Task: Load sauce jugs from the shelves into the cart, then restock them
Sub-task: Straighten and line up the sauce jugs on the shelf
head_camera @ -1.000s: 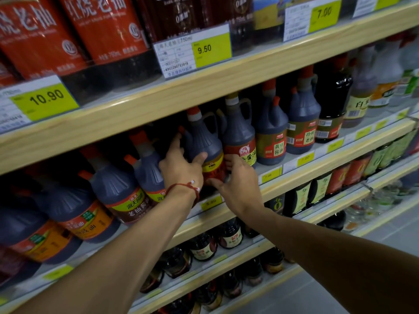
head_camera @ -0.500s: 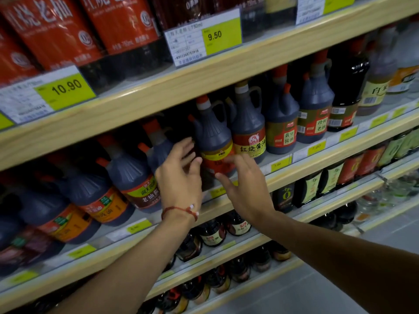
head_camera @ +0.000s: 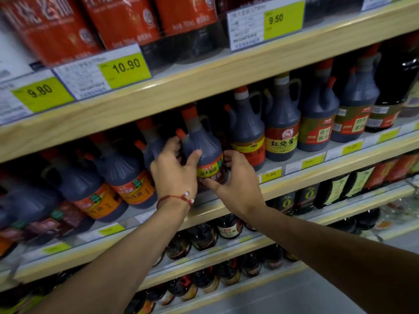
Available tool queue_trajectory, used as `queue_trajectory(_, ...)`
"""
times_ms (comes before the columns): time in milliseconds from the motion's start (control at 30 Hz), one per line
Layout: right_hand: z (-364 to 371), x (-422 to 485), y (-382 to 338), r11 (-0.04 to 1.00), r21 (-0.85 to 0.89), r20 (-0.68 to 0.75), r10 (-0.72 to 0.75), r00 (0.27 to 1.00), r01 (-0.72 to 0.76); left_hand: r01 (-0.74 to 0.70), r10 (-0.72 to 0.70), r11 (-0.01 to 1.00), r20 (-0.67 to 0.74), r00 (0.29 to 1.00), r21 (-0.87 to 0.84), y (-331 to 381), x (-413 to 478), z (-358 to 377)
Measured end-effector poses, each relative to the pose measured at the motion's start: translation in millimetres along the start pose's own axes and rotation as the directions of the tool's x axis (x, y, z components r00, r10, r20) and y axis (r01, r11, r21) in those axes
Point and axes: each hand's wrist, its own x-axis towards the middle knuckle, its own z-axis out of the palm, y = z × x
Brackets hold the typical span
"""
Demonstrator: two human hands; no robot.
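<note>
Both hands are gripping one upright sauce jug point(head_camera: 203, 152) on the shelf point(head_camera: 283, 182). Left hand point(head_camera: 173, 171) is clasping at its 9 o'clock, right hand point(head_camera: 238, 177) at 3 o'clock; long axis is running 12-to-6.

We have both hands on one dark sauce jug point(head_camera: 201, 150) on the middle shelf point(head_camera: 294, 182); our left hand point(head_camera: 174, 175) wraps its left side, thumb across the front above the yellow label; our right hand point(head_camera: 238, 177) cups its lower right side, fingers curled behind; a red string bracelet point(head_camera: 175, 199) circles our left wrist; more jugs stand just left of the left hand and just right of the right; a 10.90 price tag point(head_camera: 125, 69) sits above the hands.
</note>
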Motion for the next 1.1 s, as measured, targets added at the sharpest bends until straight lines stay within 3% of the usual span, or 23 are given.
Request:
queue_trajectory(200, 7.0, -0.7, 0.7, 0.999, -0.03, -0.078, 0.012, 0.997, -0.015, 0.139, -0.132, 0.981, 0.061, 0.989, -0.132, -1.9, 9.1, 6.3)
queue_trajectory(667, 12.1, 9.6, 0.9, 0.998, -0.026, -0.21, 0.05, 0.976, -0.057, 0.059, -0.056, 0.982, 0.023, 0.998, -0.179, -9.3, 28.1, 36.2)
queue_trajectory(1100, 8.2, -12.8, 0.3, 0.998, -0.05, -0.135, -0.05, 0.99, 0.044, -0.01, 0.016, 0.99, 0.04, 0.999, -0.141, -11.7, -7.8, 6.4)
